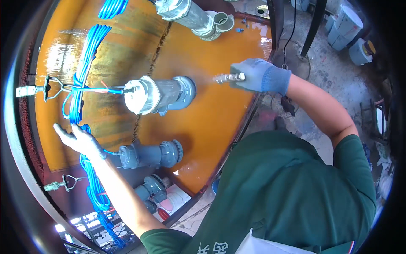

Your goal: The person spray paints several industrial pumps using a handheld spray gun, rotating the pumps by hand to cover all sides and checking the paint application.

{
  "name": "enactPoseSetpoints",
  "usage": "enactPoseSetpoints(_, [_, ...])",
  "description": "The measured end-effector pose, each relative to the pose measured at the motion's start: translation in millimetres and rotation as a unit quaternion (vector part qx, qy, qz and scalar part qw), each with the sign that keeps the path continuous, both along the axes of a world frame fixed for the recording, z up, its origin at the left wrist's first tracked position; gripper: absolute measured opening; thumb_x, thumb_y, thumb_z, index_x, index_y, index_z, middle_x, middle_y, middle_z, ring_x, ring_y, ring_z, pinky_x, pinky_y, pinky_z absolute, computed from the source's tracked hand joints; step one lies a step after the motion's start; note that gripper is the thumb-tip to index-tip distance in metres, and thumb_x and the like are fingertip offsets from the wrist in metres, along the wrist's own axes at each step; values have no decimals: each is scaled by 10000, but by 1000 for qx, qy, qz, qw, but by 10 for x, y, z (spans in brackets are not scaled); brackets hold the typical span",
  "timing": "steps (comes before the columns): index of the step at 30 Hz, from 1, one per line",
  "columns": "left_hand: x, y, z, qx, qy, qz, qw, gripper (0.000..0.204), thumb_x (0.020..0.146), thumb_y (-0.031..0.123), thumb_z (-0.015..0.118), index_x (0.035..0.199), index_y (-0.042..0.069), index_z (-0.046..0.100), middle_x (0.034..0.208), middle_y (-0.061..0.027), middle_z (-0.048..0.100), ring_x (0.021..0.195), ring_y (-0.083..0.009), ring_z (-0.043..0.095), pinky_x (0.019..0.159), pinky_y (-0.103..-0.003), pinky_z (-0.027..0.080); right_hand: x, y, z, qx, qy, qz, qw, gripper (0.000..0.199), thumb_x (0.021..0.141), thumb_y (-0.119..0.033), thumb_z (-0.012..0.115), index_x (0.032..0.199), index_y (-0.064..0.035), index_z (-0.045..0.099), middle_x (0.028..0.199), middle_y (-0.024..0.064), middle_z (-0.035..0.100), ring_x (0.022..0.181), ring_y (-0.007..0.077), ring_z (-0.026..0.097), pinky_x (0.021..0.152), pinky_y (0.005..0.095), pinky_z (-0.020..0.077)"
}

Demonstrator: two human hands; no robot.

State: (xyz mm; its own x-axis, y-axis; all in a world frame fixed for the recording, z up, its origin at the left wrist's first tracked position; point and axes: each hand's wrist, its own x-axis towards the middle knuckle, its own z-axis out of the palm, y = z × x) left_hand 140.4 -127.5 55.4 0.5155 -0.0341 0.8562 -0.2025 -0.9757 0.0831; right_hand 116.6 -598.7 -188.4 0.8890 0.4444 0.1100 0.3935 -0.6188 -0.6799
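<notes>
My right hand (260,76), in a bluish knit glove, is closed around a metal spray gun (228,78). Its nozzle faces a submersible pump (163,95), and a faint mist hangs between them. The pump hangs sideways in the picture, bare silver toward its cable end and blue-grey at the other. A bundled blue cable (76,101) runs from it beside a metal hook (57,88). My gloved left hand (84,143) has its fingers apart next to the cable bundle; whether it touches the cable I cannot tell. Below hangs another pump (150,155), blue-grey all over.
An unpainted silver pump (186,15) hangs at the top. Another blue-grey pump (150,188) is at the lower left. Behind them stands an orange-stained wet panel (215,135) with a dark edge. Buckets (346,27) stand on the floor at upper right, near a dark post (314,27).
</notes>
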Motion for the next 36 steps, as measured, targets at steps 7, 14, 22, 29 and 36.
enactPoseSetpoints(7, [53,-1241,5,181,-11,-95,979,633,1036,241,633,1558,-30,398,1550,-264,436,1445,-391,416,1200,-493,338,-76,-109,332,13,-18,-14,1000,394,969,-467,658,1041,-79,669,966,166,729,928,391,698,844,512,531])
enactPoseSetpoints(14, [280,-1692,179,190,28,-198,961,507,1056,194,597,1496,-39,498,1487,-250,518,1359,-370,511,1159,-465,391,-207,-127,402,7,-29,63,998,369,945,-438,700,1035,-89,625,885,165,696,870,404,687,781,523,531])
enactPoseSetpoints(22, [360,-1796,172,-24,179,-261,948,513,1135,234,425,1556,-57,404,1556,-253,461,1387,-302,532,1156,-412,454,-256,-172,510,-9,67,90,994,378,932,-460,701,1077,-114,652,877,175,709,884,393,706,847,519,543])
enactPoseSetpoints(29, [186,-1700,2,-51,140,-206,967,465,1136,197,382,1507,-65,483,1525,-224,517,1377,-305,533,1172,-412,403,-94,-66,389,37,43,-37,998,384,947,-471,676,1046,-100,675,972,189,730,948,403,708,835,528,550])
enactPoseSetpoints(36, [-131,-1539,-176,-28,98,-153,983,455,1132,197,386,1474,-78,507,1488,-216,555,1382,-295,529,1191,-423,371,-202,29,174,54,175,70,981,381,969,-464,653,1056,-92,650,941,142,734,896,363,714,829,499,541])
